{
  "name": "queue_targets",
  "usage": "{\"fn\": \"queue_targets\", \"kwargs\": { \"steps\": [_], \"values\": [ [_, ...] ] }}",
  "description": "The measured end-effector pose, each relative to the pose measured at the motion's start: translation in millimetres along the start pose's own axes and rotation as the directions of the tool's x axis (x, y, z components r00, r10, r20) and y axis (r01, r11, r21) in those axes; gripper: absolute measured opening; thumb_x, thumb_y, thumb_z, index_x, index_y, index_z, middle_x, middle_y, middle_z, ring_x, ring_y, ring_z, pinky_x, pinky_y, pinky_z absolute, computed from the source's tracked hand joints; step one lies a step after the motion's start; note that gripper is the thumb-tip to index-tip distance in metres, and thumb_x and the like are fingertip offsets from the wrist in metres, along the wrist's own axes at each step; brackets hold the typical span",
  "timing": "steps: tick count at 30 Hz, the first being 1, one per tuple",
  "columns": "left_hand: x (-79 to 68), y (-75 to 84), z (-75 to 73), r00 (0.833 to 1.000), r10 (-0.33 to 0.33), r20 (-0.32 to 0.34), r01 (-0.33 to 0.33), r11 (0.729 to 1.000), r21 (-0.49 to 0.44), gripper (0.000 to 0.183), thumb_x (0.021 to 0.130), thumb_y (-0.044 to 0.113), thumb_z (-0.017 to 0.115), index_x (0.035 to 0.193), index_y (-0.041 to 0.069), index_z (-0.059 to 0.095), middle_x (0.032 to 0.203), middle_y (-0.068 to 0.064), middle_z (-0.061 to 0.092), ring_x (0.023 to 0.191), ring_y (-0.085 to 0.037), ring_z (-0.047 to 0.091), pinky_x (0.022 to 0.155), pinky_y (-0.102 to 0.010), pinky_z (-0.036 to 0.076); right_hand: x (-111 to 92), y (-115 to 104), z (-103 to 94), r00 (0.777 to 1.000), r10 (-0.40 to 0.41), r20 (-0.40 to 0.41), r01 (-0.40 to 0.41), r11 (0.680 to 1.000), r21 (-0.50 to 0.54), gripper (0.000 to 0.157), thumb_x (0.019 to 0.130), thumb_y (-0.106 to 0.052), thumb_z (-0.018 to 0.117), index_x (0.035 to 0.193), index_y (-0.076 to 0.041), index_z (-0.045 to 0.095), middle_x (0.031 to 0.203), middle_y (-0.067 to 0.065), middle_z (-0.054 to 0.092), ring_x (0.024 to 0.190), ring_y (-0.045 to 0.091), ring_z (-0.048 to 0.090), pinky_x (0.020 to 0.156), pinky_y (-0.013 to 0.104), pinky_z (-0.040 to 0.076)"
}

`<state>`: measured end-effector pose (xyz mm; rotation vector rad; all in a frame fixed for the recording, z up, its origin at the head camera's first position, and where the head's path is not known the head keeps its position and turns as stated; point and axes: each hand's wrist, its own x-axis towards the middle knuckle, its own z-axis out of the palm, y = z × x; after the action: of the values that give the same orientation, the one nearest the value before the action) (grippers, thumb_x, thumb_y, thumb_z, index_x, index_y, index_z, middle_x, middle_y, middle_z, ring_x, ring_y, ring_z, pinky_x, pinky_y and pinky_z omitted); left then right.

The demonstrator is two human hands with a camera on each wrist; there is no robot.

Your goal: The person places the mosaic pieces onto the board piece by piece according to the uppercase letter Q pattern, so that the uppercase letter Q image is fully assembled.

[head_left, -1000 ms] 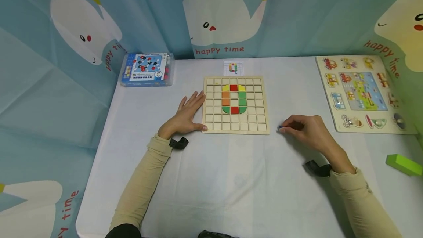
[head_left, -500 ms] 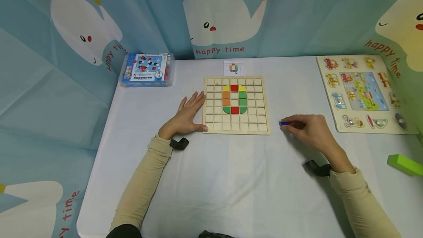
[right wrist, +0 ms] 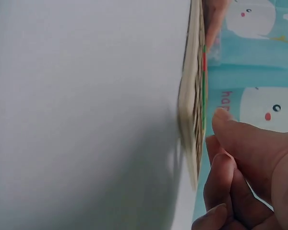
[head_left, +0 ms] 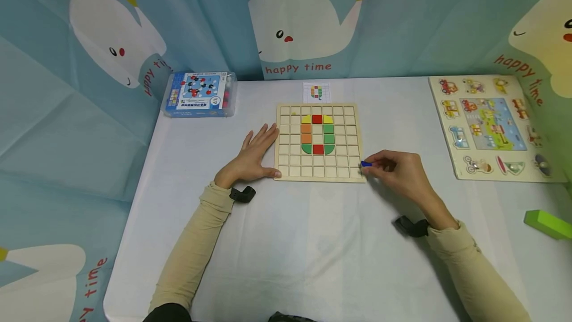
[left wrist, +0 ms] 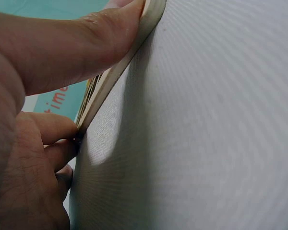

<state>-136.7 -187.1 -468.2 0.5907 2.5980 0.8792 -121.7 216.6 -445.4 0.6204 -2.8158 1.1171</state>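
A square wooden grid board (head_left: 331, 172) lies on the table in the head view. Red (head_left: 318, 149), yellow, orange and green tiles form a ring in its cells. My left hand (head_left: 248, 161) rests along its left edge, fingers spread and thumb at the near corner. The left wrist view has that thumb (left wrist: 93, 43) on the board's rim. Over the board's right edge, my right hand (head_left: 399, 172) pinches a small blue tile (head_left: 366, 164) between thumb and fingertips. In the right wrist view, the fingers hide the tile.
Behind the board lies a small card (head_left: 306, 94) printed with a similar tile pattern. A clear-lidded box (head_left: 198, 113) sits at the back left. To the right are a wooden picture puzzle (head_left: 493, 125) and a green block (head_left: 547, 223). A printed curtain (head_left: 205, 24) hangs behind the table.
My right hand has moved left with the blue tile, from beside the board to its right edge, and more of the tile shows. My left hand has stayed in place.
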Motion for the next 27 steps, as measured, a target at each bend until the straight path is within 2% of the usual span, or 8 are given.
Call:
{"fn": "queue_targets", "kwargs": {
  "steps": [10, 19, 27],
  "values": [
    [-0.2, 0.0, -0.3, 1.0, -0.001, -0.003, 0.001, 1.0, -0.001, 0.121, 0.085, 0.041, 0.088, 0.171, 0.007, 0.01, 0.181, -0.008, 0.001, 0.168, -0.027, -0.008, 0.132, -0.052, -0.014, 17.5, -14.8, 10.2, 0.998, 0.029, 0.057, -0.032, 0.998, 0.053, 0.013, 0.087, -0.008, 0.087, 0.1, -0.006, 0.085, 0.088, 0.009, 0.081, 0.064, 0.008, 0.059, 0.055, 0.014, 0.045],
    [-0.4, -0.5, 0.7, 1.0, -0.002, -0.01, 0.002, 1.0, 0.001, 0.121, 0.085, 0.041, 0.088, 0.171, 0.006, 0.011, 0.181, -0.009, 0.002, 0.168, -0.028, -0.007, 0.133, -0.052, -0.014, 28.2, -22.4, 30.1, 0.993, 0.034, 0.111, -0.045, 0.994, 0.102, 0.012, 0.087, -0.01, 0.088, 0.097, -0.004, 0.083, 0.081, 0.005, 0.078, 0.065, 0.011, 0.062, 0.056, 0.016, 0.047],
    [0.0, 0.5, -0.2, 1.0, -0.003, -0.006, 0.003, 1.0, -0.001, 0.121, 0.085, 0.04, 0.088, 0.171, 0.006, 0.011, 0.181, -0.009, 0.002, 0.168, -0.027, -0.007, 0.133, -0.052, -0.014, 36.5, -31.2, 42.5, 0.991, 0.041, 0.129, -0.053, 0.994, 0.094, 0.013, 0.088, -0.013, 0.088, 0.094, -0.005, 0.081, 0.078, 0.003, 0.073, 0.067, 0.015, 0.06, 0.059, 0.018, 0.046]
  ]
}}
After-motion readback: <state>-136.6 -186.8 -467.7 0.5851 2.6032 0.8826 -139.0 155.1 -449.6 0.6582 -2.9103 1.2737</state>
